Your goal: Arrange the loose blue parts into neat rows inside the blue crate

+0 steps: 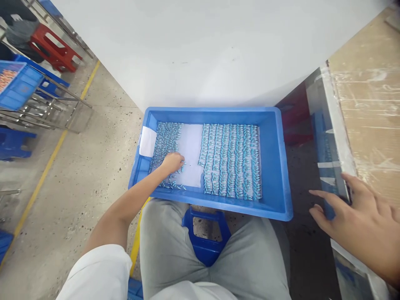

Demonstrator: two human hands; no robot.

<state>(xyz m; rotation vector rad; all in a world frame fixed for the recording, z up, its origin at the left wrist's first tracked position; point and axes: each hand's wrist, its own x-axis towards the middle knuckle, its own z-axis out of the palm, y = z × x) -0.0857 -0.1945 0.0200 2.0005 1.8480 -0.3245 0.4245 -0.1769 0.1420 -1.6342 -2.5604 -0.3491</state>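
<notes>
A blue plastic tray [215,204] rests over my thighs, holding many small light-blue pieces with thin pale ends. On the tray's right side the pieces [231,160] lie in neat rows; on its left they form a looser, crowded pile [167,137]. Bare white sheet [190,143] shows between the two groups. My left hand [171,163] reaches into the pile's right edge, its fingers curled and pressed together among a few pieces; what is in the fingertips is hidden. To the right of the tray my right hand [359,221] hovers, fingers spread, holding nothing visible.
Behind the tray stands a large white panel [203,54]. A cardboard-topped surface [368,108] with clear tape runs along the right. A blue stool [208,246] shows between my legs. At left are a blue crate [21,89] on a metal frame and a red stool [54,48].
</notes>
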